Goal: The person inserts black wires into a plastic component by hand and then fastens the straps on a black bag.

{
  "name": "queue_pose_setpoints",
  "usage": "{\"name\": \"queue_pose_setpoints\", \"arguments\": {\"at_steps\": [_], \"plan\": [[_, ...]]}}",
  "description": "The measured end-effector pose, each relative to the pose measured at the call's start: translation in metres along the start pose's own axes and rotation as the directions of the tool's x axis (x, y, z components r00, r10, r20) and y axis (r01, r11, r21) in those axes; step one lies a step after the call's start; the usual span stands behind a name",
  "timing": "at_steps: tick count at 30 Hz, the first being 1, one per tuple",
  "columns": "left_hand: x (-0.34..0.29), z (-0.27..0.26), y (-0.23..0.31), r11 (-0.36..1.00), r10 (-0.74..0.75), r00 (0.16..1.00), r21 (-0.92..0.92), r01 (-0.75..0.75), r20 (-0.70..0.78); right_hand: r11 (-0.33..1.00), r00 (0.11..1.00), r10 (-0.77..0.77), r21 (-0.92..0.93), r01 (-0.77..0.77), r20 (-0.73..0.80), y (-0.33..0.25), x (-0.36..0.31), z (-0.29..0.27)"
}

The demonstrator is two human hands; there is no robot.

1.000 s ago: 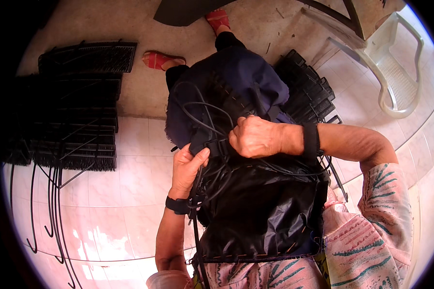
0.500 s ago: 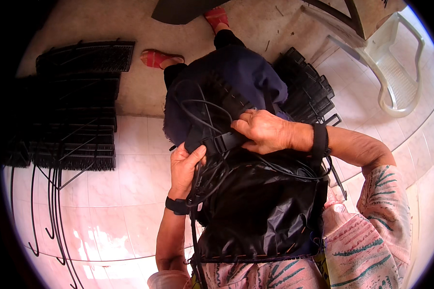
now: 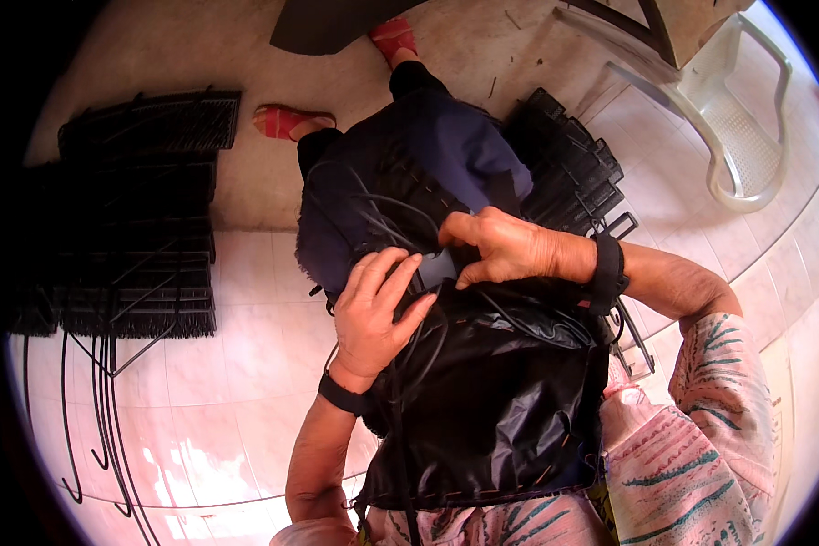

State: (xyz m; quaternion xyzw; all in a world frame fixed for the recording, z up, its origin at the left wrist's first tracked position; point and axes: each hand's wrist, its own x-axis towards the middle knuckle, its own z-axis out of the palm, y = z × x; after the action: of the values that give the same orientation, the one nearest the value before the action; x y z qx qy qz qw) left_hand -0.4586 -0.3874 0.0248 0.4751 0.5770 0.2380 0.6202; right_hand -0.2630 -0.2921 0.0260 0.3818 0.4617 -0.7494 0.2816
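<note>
Grey strap (image 3: 438, 268) seemingly sits in half-curled right hand (image 3: 516, 247).

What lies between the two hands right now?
In the head view, a small dark-grey piece lies between the left hand and the right hand.

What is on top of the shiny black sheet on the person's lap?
Thin black looping cables cross the upper part of the sheet; the bare left hand hides whatever is directly beneath it.

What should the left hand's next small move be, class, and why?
Perhaps the left hand should pinch the grey piece: its fingers are spread at the piece's left side, while the right hand is at the other end.
</note>
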Motion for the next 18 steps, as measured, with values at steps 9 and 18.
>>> {"name": "queue_pose_setpoints", "arguments": {"at_steps": [9, 18], "plan": [[0.014, 0.009, -0.002, 0.995, 0.086, 0.977, 0.027, -0.093, 0.195, 0.998, 0.994, 0.046, 0.032, -0.050, 0.097, -0.006, -0.005, -0.013], [0.014, 0.022, -0.001, 0.992, 0.117, 0.989, -0.063, -0.111, 0.094, 0.992, 0.988, 0.072, 0.089, -0.084, 0.136, -0.007, -0.006, -0.016]]}}
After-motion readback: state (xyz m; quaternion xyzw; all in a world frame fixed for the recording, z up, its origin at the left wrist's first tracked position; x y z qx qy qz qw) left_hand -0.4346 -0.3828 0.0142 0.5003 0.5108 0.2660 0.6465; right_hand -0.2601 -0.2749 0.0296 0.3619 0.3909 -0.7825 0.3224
